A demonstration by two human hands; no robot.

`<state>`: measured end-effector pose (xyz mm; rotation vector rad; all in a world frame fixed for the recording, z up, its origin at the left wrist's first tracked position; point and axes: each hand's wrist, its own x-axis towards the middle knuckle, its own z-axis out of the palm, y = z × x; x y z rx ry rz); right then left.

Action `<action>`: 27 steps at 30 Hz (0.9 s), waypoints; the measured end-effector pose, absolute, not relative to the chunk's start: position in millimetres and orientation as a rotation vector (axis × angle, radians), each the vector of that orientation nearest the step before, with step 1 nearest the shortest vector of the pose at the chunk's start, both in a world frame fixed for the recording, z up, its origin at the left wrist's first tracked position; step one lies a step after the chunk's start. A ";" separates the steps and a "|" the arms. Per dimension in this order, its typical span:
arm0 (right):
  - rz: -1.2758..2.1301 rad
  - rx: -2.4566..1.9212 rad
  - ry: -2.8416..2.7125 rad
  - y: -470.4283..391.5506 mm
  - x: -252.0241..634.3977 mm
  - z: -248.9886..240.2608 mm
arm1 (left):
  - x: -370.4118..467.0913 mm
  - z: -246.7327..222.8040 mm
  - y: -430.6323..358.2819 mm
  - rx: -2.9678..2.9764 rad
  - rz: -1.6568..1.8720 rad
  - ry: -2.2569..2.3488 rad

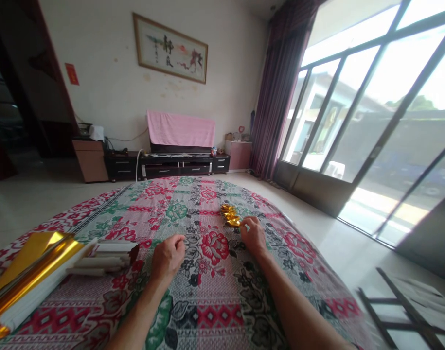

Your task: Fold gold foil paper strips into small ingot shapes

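Several small folded gold foil pieces lie in a short row on the flowered tablecloth, right of its middle. My right hand is at the near end of this row. Its thumb and forefinger pinch the edge of the closest gold piece. My left hand hovers over or rests on the cloth, curled closed, with nothing visible in its fingers. Left of it lies a bundle of pale rolled paper strips. Beyond the bundle, gold foil sheets, partly rolled, lie at the table's left edge.
A low black cabinet with a pink cloth over something on top stands by the far wall. Glass doors and a purple curtain are to the right. A wooden-framed chair or stool stands at the lower right.
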<state>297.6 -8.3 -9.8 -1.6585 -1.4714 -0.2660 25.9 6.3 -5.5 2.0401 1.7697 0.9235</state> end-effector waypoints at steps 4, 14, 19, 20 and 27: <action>-0.224 -1.632 -1.516 -3.5 308.2 -12.1 | 26.2 -5.8 6.7 2.049 0.919 1.774; -0.172 -1.684 -1.498 1.0 311.8 -16.0 | 26.2 -6.1 6.1 2.065 0.920 1.787; -0.182 -1.666 -1.489 0.4 311.4 -17.6 | 26.2 -6.3 5.8 2.065 0.924 1.796; -0.180 -1.665 -1.484 0.3 311.7 -17.8 | 26.2 -6.2 5.7 2.066 0.924 1.796; -0.265 -1.594 -1.352 -2.5 303.8 -5.8 | 26.1 -5.5 6.0 2.068 0.923 1.788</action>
